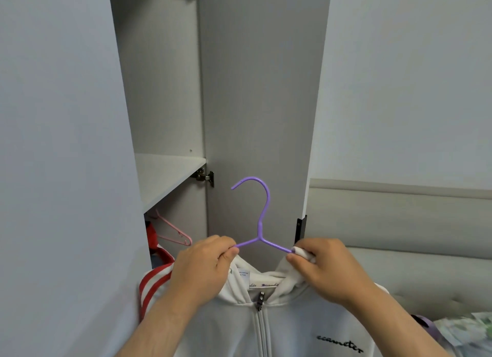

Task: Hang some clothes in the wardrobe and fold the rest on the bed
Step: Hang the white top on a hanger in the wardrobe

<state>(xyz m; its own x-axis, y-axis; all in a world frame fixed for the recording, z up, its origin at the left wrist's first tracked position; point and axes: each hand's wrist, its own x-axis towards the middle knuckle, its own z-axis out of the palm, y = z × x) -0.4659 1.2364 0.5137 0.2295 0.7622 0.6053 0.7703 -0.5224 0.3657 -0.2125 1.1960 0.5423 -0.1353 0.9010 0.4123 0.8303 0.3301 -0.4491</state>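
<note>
Hands: left hand pinches hanger arm, right hand grips collar of white jacket at other arm, before open wardrobe; risk: jacket shoulder not seated, slides off when hooked

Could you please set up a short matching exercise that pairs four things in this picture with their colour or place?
Things:
1. hanger held by both hands
2. hanger in the wardrobe
3. jacket
4. jacket's sleeve stripes

Descriptions:
A. pink
B. white, zipped up
C. purple
D. red and white

Pairs: 1-C, 2-A, 3-B, 4-D
</note>
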